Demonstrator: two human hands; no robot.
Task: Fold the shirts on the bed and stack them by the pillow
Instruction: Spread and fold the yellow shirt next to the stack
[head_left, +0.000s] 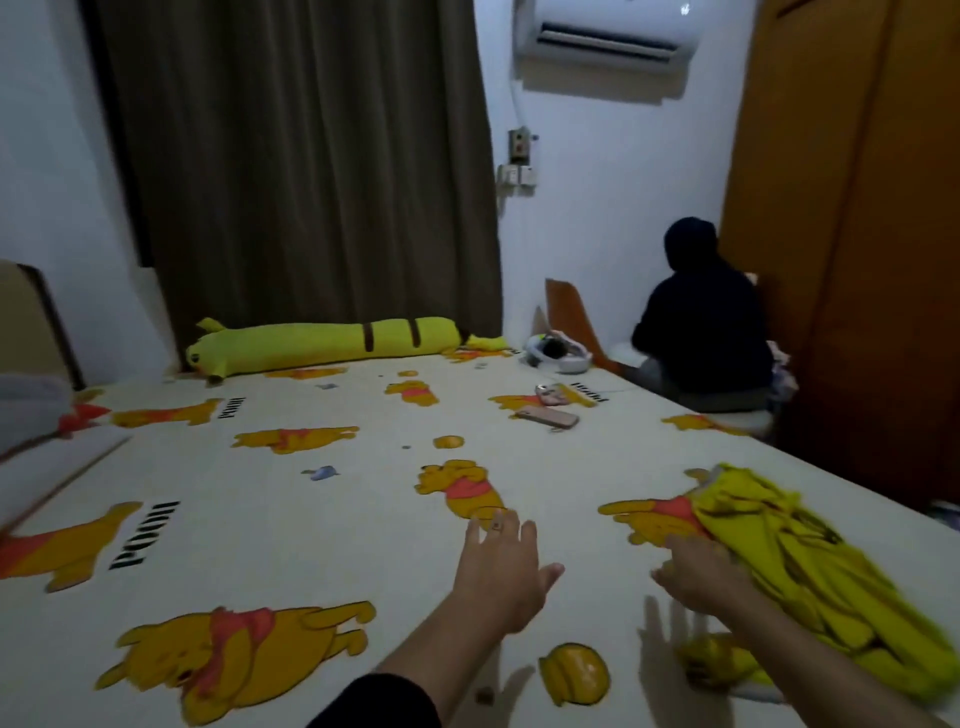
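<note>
From the head camera, the left hand (501, 569) reaches out over the bed sheet (332, 525) with fingers spread and straight, holding nothing; a ring shows on one finger. The right hand (698, 571) lies at the near edge of a crumpled yellow shirt (800, 566), fingers extended and touching the cloth; motion blur hides whether any finger pinches it. The shirt sits on the bed's right side, well apart from the grey pillow (31, 410) at the far left. A long yellow plush bolster (332, 340) lies along the curtain (311, 156). A pink phone (548, 417) rests on the sheet.
</note>
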